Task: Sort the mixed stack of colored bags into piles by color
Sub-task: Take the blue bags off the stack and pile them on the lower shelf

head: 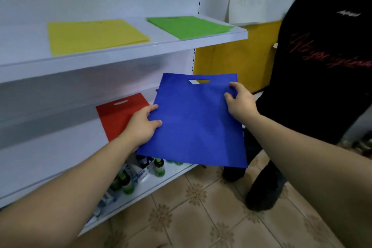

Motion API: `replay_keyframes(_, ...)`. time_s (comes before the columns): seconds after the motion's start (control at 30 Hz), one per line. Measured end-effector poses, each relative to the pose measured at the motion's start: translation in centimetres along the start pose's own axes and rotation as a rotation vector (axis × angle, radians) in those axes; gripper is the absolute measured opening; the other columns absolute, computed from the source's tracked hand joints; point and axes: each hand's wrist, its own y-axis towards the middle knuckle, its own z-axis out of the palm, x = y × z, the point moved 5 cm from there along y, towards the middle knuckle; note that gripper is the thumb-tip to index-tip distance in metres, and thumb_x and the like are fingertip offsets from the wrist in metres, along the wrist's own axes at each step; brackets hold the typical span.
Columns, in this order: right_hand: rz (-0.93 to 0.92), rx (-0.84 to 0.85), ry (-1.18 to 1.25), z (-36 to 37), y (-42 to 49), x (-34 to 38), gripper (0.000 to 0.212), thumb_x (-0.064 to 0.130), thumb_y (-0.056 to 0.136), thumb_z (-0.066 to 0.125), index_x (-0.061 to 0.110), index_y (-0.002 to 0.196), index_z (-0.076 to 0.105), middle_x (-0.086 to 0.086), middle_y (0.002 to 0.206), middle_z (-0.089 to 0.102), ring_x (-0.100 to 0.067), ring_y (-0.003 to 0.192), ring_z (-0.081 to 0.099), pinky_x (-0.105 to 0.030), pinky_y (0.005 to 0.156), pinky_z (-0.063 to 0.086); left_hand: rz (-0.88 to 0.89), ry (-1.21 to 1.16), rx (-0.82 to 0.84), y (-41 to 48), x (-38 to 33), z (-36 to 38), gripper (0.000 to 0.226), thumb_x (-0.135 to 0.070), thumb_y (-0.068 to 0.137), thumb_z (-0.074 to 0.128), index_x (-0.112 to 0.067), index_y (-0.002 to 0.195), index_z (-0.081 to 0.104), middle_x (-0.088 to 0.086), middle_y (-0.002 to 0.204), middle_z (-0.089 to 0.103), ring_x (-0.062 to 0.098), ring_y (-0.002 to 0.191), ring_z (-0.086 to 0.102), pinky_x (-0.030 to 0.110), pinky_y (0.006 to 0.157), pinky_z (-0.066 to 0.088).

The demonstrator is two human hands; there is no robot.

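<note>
White shelving (120, 60) fills the wall, and a second person in a black shirt (322, 56) stands close at its right end. The blue bag (193, 121) is up in the air in front of the middle shelf (50, 157), held flat with its handle slot facing away. It hangs just right of the red bag (118, 115) lying on that shelf. On the shelf above, the yellow bag (94, 35) and the green bag (187, 26) lie well apart, each in its own place.

The left hand (141, 127) pinches the bag's left edge, thumb on top and fingers under. The right hand (239, 100) is clamped on the right edge near the top, fingers curled over the cloth.

I see no blue pile, so I'd judge this bag starts one. It should go down flat on the middle shelf, beside the red bag without overlapping it. Keeping the cloth taut between both hands should stop it from folding. What lies on the shelf behind the bag is hidden, so the landing spot can't be judged. The bystander crowds the right side, leaving little room to swing that way. Green bottles (159, 167) stand on the bottom shelf under the bag's lower edge, near enough to snag it if it dips.
</note>
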Motion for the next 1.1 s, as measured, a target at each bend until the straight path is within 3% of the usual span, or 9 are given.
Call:
replay_keyframes(0.07, 0.007, 0.032, -0.002, 2.0, 1.6, 0.0, 0.045, 0.027, 0.099, 0.049, 0.016, 0.142, 0.040, -0.003, 0.141, 0.047, -0.022, 0.124, 0.048, -0.024, 0.090, 0.037, -0.030, -0.021, -0.003, 1.8, 1.2, -0.2, 0.055, -0.003, 0.091, 0.058, -0.015, 0.142, 0.041, 0.006, 0.138, 0.049, 0.021, 0.113, 0.056, 0.034, 0.090, 0.049)
replay_keyframes(0.4, -0.035, 0.166, -0.029, 10.5, 11.0, 0.6, 0.044, 0.025, 0.099, 0.049, 0.015, 0.141, 0.041, -0.005, 0.141, 0.048, -0.025, 0.122, 0.050, -0.035, 0.096, 0.043, -0.121, -0.064, -0.063, 10.4, 5.0, -1.2, 0.055, -0.002, 0.092, 0.056, -0.016, 0.142, 0.039, 0.004, 0.134, 0.050, 0.014, 0.100, 0.053, 0.022, 0.074, 0.044)
replay_keyframes(0.7, -0.056, 0.282, 0.010, 15.6, 17.7, -1.2, 0.041, 0.022, 0.099, 0.049, 0.015, 0.139, 0.042, -0.005, 0.137, 0.051, -0.025, 0.120, 0.051, -0.030, 0.090, 0.043, -0.197, -0.040, -0.138, 15.7, 7.0, 0.2, 0.056, -0.004, 0.091, 0.058, -0.016, 0.142, 0.039, 0.006, 0.138, 0.049, 0.021, 0.108, 0.056, 0.033, 0.085, 0.049)
replay_keyframes(0.8, -0.053, 0.342, 0.036, 16.9, 20.5, -2.8, 0.043, 0.018, 0.098, 0.049, 0.017, 0.140, 0.041, -0.003, 0.136, 0.051, -0.022, 0.113, 0.052, -0.027, 0.082, 0.045, -0.236, -0.055, -0.174, 17.5, 7.5, 2.2, 0.056, -0.005, 0.092, 0.057, -0.015, 0.143, 0.037, 0.002, 0.135, 0.049, 0.018, 0.104, 0.055, 0.025, 0.077, 0.048)
replay_keyframes(0.87, -0.045, 0.401, 0.071, 17.9, 22.6, -4.2, 0.046, 0.012, 0.095, 0.049, 0.019, 0.140, 0.041, -0.001, 0.131, 0.052, -0.019, 0.103, 0.053, -0.029, 0.079, 0.049, -0.268, -0.053, -0.200, 18.7, 7.8, 3.9, 0.055, -0.006, 0.093, 0.055, -0.016, 0.144, 0.036, 0.000, 0.131, 0.048, 0.015, 0.102, 0.053, 0.019, 0.070, 0.045)
replay_keyframes(1.0, -0.025, 0.520, 0.114, 20.3, 26.8, -7.4, 0.046, 0.007, 0.093, 0.050, 0.019, 0.137, 0.043, -0.004, 0.127, 0.056, -0.024, 0.101, 0.059, -0.037, 0.083, 0.055, -0.322, -0.076, -0.299, 21.0, 8.7, 7.7, 0.054, -0.004, 0.092, 0.057, -0.014, 0.142, 0.039, 0.006, 0.138, 0.047, 0.019, 0.102, 0.054, 0.030, 0.080, 0.046)
replay_keyframes(1.1, -0.042, 0.545, 0.103, 22.1, 29.6, -9.5, 0.044, 0.005, 0.094, 0.051, 0.020, 0.135, 0.046, -0.005, 0.127, 0.055, -0.025, 0.100, 0.059, -0.038, 0.082, 0.056, -0.365, -0.005, -0.321, 22.8, 9.7, 10.4, 0.053, -0.007, 0.093, 0.057, -0.015, 0.142, 0.038, 0.009, 0.138, 0.047, 0.022, 0.100, 0.055, 0.029, 0.077, 0.045)
